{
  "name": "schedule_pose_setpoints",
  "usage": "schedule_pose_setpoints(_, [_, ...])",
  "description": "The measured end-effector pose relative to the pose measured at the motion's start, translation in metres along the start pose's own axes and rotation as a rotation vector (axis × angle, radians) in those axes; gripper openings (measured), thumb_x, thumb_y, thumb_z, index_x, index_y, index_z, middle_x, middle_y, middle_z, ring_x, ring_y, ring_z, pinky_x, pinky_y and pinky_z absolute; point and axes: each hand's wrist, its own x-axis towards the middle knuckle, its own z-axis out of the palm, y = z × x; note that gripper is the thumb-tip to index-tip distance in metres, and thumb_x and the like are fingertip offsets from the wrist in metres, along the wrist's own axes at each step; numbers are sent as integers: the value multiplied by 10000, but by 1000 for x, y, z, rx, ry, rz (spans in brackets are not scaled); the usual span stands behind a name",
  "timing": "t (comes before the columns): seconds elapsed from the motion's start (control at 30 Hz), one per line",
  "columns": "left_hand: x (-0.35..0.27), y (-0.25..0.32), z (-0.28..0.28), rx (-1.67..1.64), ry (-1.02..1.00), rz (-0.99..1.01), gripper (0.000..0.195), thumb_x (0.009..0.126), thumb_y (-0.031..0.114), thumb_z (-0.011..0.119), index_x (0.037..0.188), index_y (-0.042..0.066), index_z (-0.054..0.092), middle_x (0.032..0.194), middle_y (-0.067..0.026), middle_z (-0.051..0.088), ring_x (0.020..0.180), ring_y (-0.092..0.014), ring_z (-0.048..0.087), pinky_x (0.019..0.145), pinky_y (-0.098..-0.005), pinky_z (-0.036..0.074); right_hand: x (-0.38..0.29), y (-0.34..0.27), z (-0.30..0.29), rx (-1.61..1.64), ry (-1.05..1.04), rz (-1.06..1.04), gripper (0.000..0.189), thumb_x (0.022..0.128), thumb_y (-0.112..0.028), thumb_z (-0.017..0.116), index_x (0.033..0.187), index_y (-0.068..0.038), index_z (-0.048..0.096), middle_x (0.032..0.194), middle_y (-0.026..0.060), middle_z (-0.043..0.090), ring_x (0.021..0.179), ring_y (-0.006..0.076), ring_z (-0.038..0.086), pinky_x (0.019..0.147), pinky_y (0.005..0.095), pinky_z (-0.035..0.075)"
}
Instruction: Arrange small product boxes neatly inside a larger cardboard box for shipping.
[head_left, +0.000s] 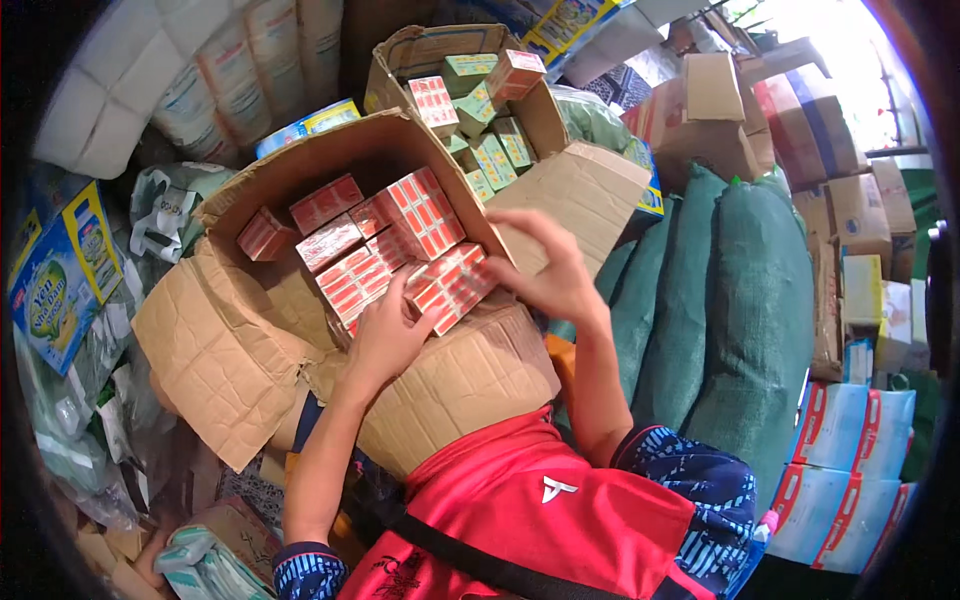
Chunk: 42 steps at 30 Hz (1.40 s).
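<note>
An open cardboard box (270, 161) lies before me, its flaps folded out, with several shrink-wrapped packs of small red-and-white boxes (424, 214) inside. My left hand (390, 334) touches a red-and-white pack (450, 285) near the box's front edge, thumb and fingers at its left end; whether it grips the pack is unclear. At the box's right wall is my right hand (544, 262), fingers spread, its thumb close to the same pack's right end. Behind stands a second open cardboard box (397, 64) holding several green packs (491, 161) and a few red-and-white ones.
Tall green woven sacks (757, 300) stand at the right, beside stacked blue-white-red cartons (832, 427). A blue printed carton (67, 277) and plastic-wrapped goods (82, 420) lie at the left. White wrapped bundles (217, 75) rise at the back left. A cardboard flap (570, 202) juts out right.
</note>
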Motion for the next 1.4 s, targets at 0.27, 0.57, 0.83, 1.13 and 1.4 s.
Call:
schedule_pose_setpoints(0.27, [6,-14,-3,-6,-26,34,644,873,287,709,1406,2,489,833,-150,704,766,-271,701,755,-363,551,84,86,-36,261,236,176,479,881,-142,736,1327,-65,576,1205,99,658,1105,178,632,961,325,507])
schedule_pose_setpoints(0.57, [14,-14,-11,43,-36,148,637,823,315,785,1374,82,567,738,-77,673,648,-175,650,645,-318,525,218,228,44,-352,118,258,848,724,-514,793,1371,-32,535,1238,233,645,1138,362,630,981,414,495])
schedule_pose_setpoints(0.83, [10,-20,-14,108,-38,145,584,868,361,723,1370,110,563,806,-118,715,738,-280,710,675,-393,553,236,226,106,-491,184,342,884,755,-543,738,1372,-2,410,1196,246,601,1071,430,624,898,501,523])
schedule_pose_setpoints(1.13, [18,-27,-23,146,-158,104,598,868,506,690,1310,112,599,898,-120,737,870,-305,714,789,-402,556,161,223,39,-210,-306,605,735,717,-559,734,1152,28,653,973,142,729,887,239,713,786,352,557])
schedule_pose_setpoints(1.4, [10,-36,-21,113,-156,156,582,892,441,708,1274,18,591,844,-133,720,708,-215,703,682,-350,544,65,140,23,243,104,508,739,724,-256,841,1300,67,509,1089,127,662,986,181,651,859,312,532])
